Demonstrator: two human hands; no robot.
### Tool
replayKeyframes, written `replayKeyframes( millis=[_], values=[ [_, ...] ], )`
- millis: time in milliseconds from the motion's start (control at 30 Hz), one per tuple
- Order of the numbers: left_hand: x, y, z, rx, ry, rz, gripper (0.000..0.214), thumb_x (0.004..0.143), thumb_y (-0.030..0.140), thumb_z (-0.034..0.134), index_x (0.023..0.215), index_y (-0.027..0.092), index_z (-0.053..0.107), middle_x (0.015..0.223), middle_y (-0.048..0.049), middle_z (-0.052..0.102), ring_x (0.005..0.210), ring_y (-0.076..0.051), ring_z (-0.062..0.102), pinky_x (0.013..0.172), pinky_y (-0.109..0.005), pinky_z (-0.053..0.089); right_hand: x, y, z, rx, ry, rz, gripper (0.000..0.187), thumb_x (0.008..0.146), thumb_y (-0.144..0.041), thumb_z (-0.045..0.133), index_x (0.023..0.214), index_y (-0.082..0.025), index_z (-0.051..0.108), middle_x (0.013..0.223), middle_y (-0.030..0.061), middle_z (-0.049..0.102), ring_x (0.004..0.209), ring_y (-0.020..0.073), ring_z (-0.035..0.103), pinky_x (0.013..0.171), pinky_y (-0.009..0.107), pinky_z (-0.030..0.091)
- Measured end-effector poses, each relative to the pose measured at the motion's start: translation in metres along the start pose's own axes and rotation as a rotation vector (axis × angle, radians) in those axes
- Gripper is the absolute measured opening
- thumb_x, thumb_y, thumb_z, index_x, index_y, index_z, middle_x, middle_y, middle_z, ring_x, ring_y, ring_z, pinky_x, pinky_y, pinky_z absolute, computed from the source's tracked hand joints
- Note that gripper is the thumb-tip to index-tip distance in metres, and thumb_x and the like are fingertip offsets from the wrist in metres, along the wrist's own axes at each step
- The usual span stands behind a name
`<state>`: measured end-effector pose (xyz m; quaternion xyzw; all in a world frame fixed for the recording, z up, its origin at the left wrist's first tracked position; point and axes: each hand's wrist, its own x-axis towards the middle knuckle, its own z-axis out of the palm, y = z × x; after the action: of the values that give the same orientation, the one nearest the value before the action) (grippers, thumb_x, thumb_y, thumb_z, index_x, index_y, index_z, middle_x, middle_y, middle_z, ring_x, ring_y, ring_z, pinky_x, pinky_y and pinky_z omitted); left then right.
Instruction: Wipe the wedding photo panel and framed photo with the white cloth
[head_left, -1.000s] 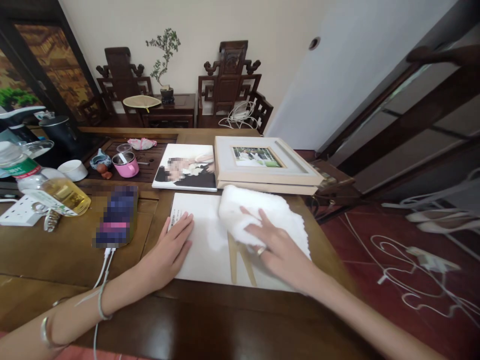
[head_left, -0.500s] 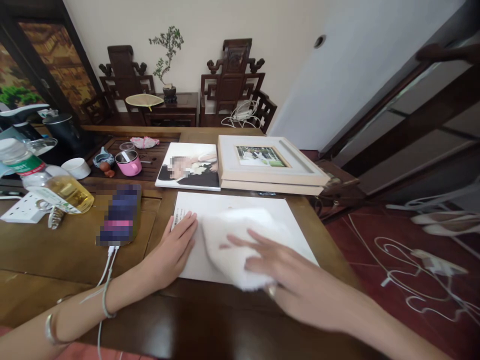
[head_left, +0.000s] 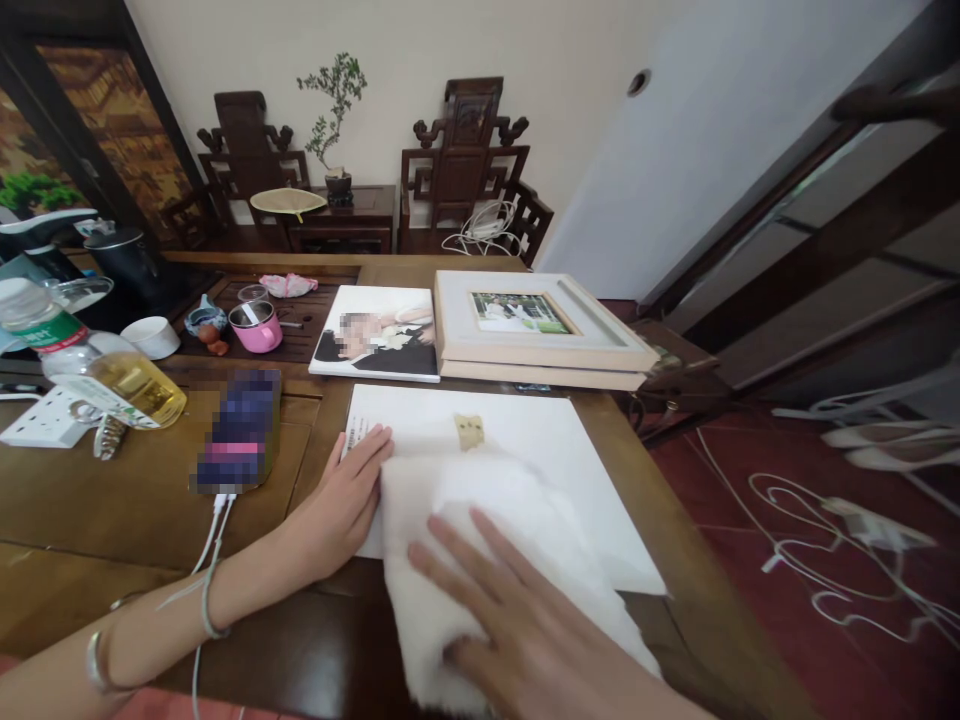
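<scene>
A white board [head_left: 540,440], the back of a picture with a small tan hanger near its far edge, lies flat on the wooden table [head_left: 112,500]. My left hand [head_left: 341,500] rests flat and open on the board's left edge. My right hand [head_left: 525,620] lies with fingers spread on a white cloth [head_left: 487,520], pressing it onto the board's near edge and the table in front of it.
Beyond the board lie a photo print [head_left: 375,335] and a stacked pale picture frame [head_left: 532,325]. To the left are a phone [head_left: 238,430] on a white cable, an oil bottle [head_left: 97,365], a power strip [head_left: 45,415], a pink cup [head_left: 255,325] and a kettle [head_left: 127,260]. Cables lie on the red floor at right.
My right hand has dragged the cloth from the board's far right part toward me to its near edge, uncovering the tan hanger. My left hand has stayed put.
</scene>
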<state>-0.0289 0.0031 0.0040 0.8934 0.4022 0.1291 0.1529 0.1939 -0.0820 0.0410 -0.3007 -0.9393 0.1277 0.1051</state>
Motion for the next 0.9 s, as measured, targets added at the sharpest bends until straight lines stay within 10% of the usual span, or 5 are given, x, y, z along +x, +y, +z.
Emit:
replayKeyframes(
  millis=[233,433,633,767,900],
  values=[
    [0.000,-0.001,0.002,-0.010,0.020,0.007,0.050,0.095,0.011,0.027,0.144,0.015,0.029,0.150,-0.0138,0.034,0.142,-0.023,0.022,0.115,-0.054,0.014,0.004,0.025,-0.040,0.105,-0.125,0.133,0.040,0.058,-0.003,0.048,0.087,-0.022,0.067,0.134,0.0085,0.055,0.133,0.0250,0.038,0.111,0.046,0.032],
    [0.001,0.004,-0.002,-0.175,0.137,-0.039,0.048,0.099,0.021,0.028,0.146,0.020,0.025,0.152,-0.0096,0.030,0.143,-0.021,0.021,0.116,-0.049,0.016,0.052,0.073,-0.021,-0.063,0.023,0.297,0.048,0.068,-0.004,0.046,0.113,-0.010,0.061,0.141,0.0197,0.045,0.138,0.0322,0.027,0.112,0.057,0.020],
    [0.001,0.009,-0.012,-0.310,0.319,-0.053,0.047,0.100,0.025,0.028,0.147,0.023,0.026,0.155,-0.0050,0.024,0.143,-0.020,0.018,0.118,-0.042,0.018,0.063,0.034,0.000,0.017,-0.060,0.091,0.035,0.070,-0.014,0.058,0.103,-0.014,0.067,0.150,0.0180,0.032,0.140,0.0379,0.012,0.111,0.063,0.005],
    [0.001,0.008,-0.011,-0.316,0.317,-0.046,0.046,0.101,0.025,0.026,0.147,0.024,0.027,0.155,-0.0040,0.025,0.143,-0.021,0.018,0.117,-0.042,0.019,0.033,0.002,-0.005,0.102,-0.119,-0.130,0.015,0.078,-0.026,0.059,0.089,-0.020,0.068,0.144,0.0103,0.044,0.137,0.0337,0.027,0.114,0.055,0.013],
    [0.001,0.003,-0.004,-0.226,0.183,-0.039,0.046,0.100,0.023,0.027,0.146,0.023,0.029,0.153,-0.0065,0.029,0.143,-0.022,0.017,0.117,-0.047,0.018,0.010,0.002,-0.027,0.092,-0.082,-0.010,0.020,0.075,-0.014,0.052,0.087,-0.022,0.066,0.128,0.0081,0.062,0.130,0.0243,0.043,0.115,0.042,0.022]
  ],
)
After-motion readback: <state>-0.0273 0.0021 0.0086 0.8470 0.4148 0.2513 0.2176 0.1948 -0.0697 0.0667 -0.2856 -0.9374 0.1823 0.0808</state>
